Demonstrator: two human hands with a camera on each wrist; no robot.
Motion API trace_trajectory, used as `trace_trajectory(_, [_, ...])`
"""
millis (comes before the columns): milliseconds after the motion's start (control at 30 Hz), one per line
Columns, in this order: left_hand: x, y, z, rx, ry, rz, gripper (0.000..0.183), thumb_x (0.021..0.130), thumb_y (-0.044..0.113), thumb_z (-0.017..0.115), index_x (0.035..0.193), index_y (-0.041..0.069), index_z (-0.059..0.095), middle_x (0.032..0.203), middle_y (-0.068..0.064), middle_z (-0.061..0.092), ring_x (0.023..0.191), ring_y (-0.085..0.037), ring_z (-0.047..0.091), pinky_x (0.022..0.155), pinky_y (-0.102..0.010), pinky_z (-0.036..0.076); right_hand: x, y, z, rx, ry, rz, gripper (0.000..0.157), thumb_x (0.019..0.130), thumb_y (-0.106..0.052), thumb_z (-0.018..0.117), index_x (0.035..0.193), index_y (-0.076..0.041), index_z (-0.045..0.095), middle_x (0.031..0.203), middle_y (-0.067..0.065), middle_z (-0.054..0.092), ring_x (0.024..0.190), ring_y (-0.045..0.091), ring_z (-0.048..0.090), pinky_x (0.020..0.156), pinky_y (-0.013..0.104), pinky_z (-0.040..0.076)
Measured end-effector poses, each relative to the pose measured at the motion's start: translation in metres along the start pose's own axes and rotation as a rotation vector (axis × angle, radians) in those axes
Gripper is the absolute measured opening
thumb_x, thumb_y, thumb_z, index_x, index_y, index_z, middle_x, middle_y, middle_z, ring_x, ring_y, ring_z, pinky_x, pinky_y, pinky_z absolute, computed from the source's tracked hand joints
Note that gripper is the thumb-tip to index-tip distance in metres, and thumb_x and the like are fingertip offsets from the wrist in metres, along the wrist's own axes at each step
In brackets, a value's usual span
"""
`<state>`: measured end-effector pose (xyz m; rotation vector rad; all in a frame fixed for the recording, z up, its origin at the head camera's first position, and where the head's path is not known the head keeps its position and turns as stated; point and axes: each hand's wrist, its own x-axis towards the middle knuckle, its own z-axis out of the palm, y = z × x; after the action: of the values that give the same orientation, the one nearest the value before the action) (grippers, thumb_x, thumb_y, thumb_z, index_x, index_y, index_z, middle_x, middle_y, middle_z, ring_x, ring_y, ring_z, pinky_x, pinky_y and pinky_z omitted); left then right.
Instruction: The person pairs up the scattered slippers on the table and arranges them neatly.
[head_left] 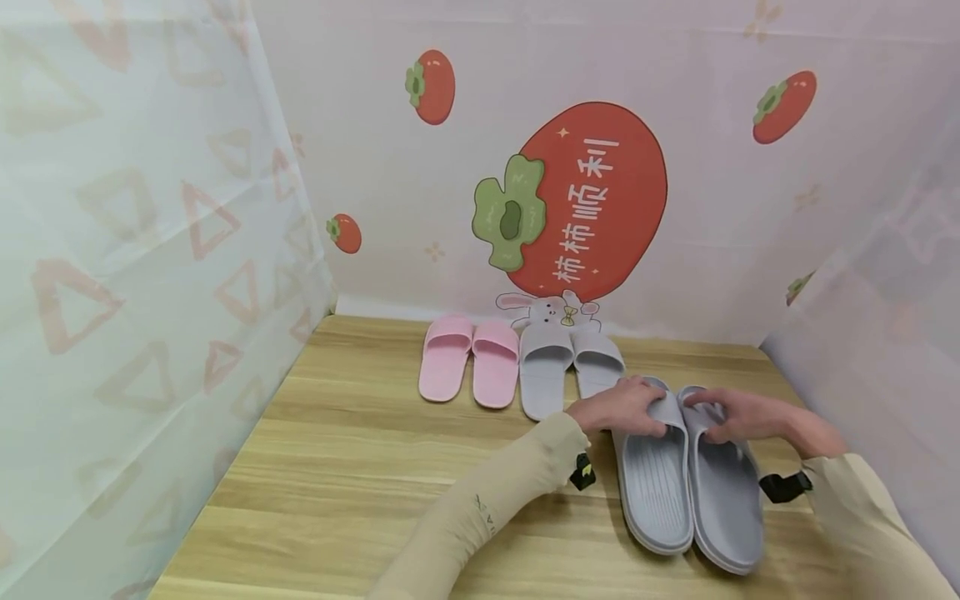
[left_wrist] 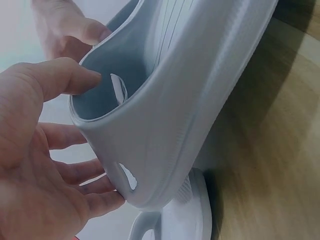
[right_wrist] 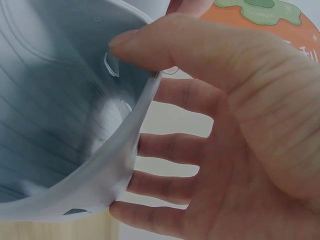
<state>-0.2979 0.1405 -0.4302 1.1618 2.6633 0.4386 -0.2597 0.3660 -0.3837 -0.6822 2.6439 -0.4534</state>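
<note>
Two large grey slippers lie side by side, toes pointing away, at the right of the head view. My left hand (head_left: 618, 407) grips the strap of the left slipper (head_left: 656, 492), its thumb over the strap's opening edge and its fingers along the outside. The strap of the right slipper (head_left: 726, 500) is held by my right hand (head_left: 750, 414) in the same way, thumb inside, fingers outside. In the right wrist view that thumb reaches into the slipper's opening (right_wrist: 60, 100). Whether the soles touch the table is hard to tell.
A smaller grey pair (head_left: 543, 379) stands just left of my left hand, partly hidden by it. Beside it is a pink pair (head_left: 496, 371). All stand on a wood-grain table (head_left: 337, 467), with a printed cloth wall (head_left: 375, 150) behind and cloth at both sides.
</note>
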Motion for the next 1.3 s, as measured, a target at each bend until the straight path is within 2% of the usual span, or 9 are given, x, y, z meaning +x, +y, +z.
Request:
trace_trajectory(333, [0.005,-0.002,-0.006,-0.028,0.027,-0.007,0.062,0.089,0.044,0.062,0.146,0.027,0.046,0.143,0.009,0.051,0.127,-0.007,0.044,0.096,-0.017,0.038,0.008,0.001,-0.007,-0.017,0.006,0.007,0.061,0.08,-0.025,0.076,0.13,0.003,0.057,0.132,0.035,0.052,0.121,0.053,0.048,0.091,0.061,0.045])
trace_trajectory(433, [0.008,-0.003,-0.005,-0.026,0.031,-0.007,0.061,0.089,0.045,0.062,0.145,0.026,0.047,0.143,0.01,0.052,0.129,-0.007,0.044,0.099,-0.018,0.037,0.011,0.002,-0.009,-0.011,0.002,0.012,0.061,0.079,-0.025,0.076,0.13,0.004,0.057,0.133,0.037,0.051,0.122,0.054,0.047,0.092,0.063,0.044])
trace_trajectory(667, [0.015,-0.005,-0.005,-0.007,0.024,-0.004,0.062,0.09,0.046,0.062,0.145,0.025,0.047,0.143,0.011,0.052,0.129,-0.009,0.044,0.102,-0.02,0.035,0.016,0.009,-0.013,-0.014,-0.009,0.021,0.06,0.079,-0.026,0.077,0.129,0.001,0.059,0.135,0.035,0.05,0.124,0.053,0.046,0.092,0.061,0.045])
trace_trajectory(1067, [0.028,-0.007,-0.011,-0.052,0.016,-0.05,0.068,0.088,0.042,0.067,0.149,0.024,0.043,0.144,0.008,0.049,0.126,-0.008,0.043,0.095,-0.017,0.038,0.021,0.013,-0.02,-0.024,-0.001,0.07,0.062,0.08,-0.03,0.077,0.131,-0.001,0.057,0.137,0.036,0.047,0.123,0.052,0.047,0.091,0.061,0.045])
trace_trajectory(1167, [0.031,-0.007,-0.012,-0.041,0.019,-0.043,0.067,0.087,0.042,0.068,0.147,0.022,0.045,0.139,0.008,0.052,0.122,-0.007,0.044,0.091,-0.017,0.038,0.02,0.015,-0.023,-0.035,-0.011,0.09,0.062,0.081,-0.032,0.076,0.132,-0.002,0.057,0.138,0.036,0.047,0.124,0.052,0.047,0.091,0.061,0.045])
trace_trajectory(1300, [0.038,-0.005,-0.012,-0.003,0.031,-0.014,0.057,0.086,0.043,0.069,0.136,0.02,0.053,0.121,0.009,0.059,0.111,-0.007,0.047,0.083,-0.016,0.039,0.019,0.018,-0.026,-0.058,-0.015,0.103,0.063,0.08,-0.033,0.077,0.131,-0.002,0.058,0.136,0.035,0.049,0.122,0.05,0.049,0.09,0.059,0.047])
